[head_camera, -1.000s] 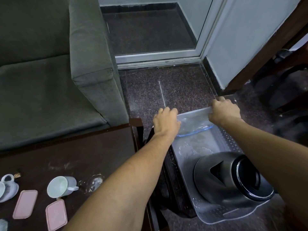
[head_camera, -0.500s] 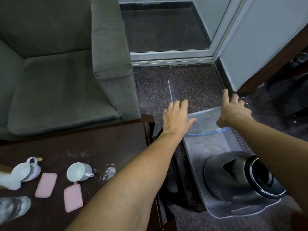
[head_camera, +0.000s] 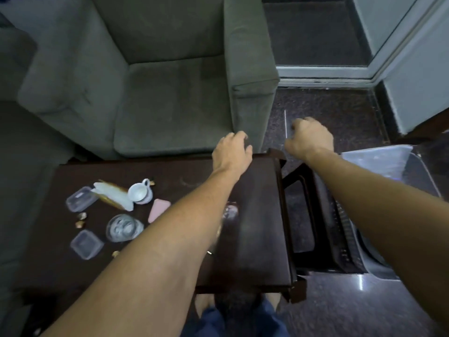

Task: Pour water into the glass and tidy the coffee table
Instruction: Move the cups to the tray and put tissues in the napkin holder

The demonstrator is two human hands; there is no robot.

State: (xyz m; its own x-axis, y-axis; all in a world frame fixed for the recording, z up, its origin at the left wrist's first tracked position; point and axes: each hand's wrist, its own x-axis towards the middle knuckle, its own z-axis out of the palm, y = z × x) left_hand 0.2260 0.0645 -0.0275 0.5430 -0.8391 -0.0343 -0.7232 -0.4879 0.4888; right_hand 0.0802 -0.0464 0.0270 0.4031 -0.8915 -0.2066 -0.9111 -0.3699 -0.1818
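A clear glass (head_camera: 124,228) stands on the left part of the dark wooden coffee table (head_camera: 255,215). Around it lie a white cup (head_camera: 139,192) on its side, a pink lid (head_camera: 159,210), two clear plastic containers (head_camera: 81,201) (head_camera: 87,244), crumpled white paper (head_camera: 114,194) and small scraps. My left hand (head_camera: 230,152) hovers over the table's far edge, fingers loosely bent, holding nothing. My right hand (head_camera: 309,137) is a loose empty fist above the floor beyond the table's right corner. My right forearm hides the kettle.
A grey armchair (head_camera: 170,93) stands right behind the table. A clear plastic bin (head_camera: 379,164) sits on the dark floor to the right, beside a black slatted rack (head_camera: 323,215). A small clear object (head_camera: 230,211) peeks out beside my left forearm.
Both hands let go of the plastic bin's rim and pulled back to the left. My view swung left onto the coffee table, and the right hand's fingers curled in.
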